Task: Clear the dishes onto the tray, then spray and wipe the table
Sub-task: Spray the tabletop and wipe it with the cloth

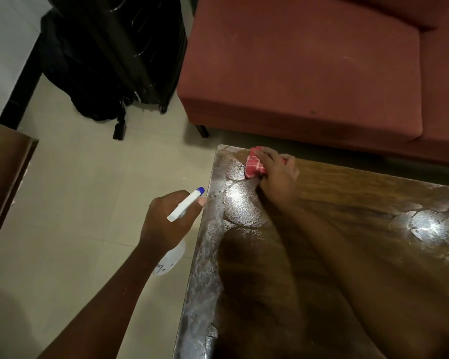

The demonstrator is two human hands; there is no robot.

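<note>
A dark wooden table (347, 229) with shiny patterned patches fills the lower right. My right hand (278, 174) presses a red and white cloth (254, 164) onto the table's far left corner. My left hand (166, 221) grips a white spray bottle (186, 204) with a blue nozzle tip, held just off the table's left edge above the floor. The bottle's clear body shows below my wrist. No dishes or tray are in view.
A red sofa (309, 68) stands right behind the table. Black luggage (109, 55) stands on the tiled floor (88, 190) at the upper left. The corner of a brown wooden piece of furniture (5, 164) juts in at the left edge.
</note>
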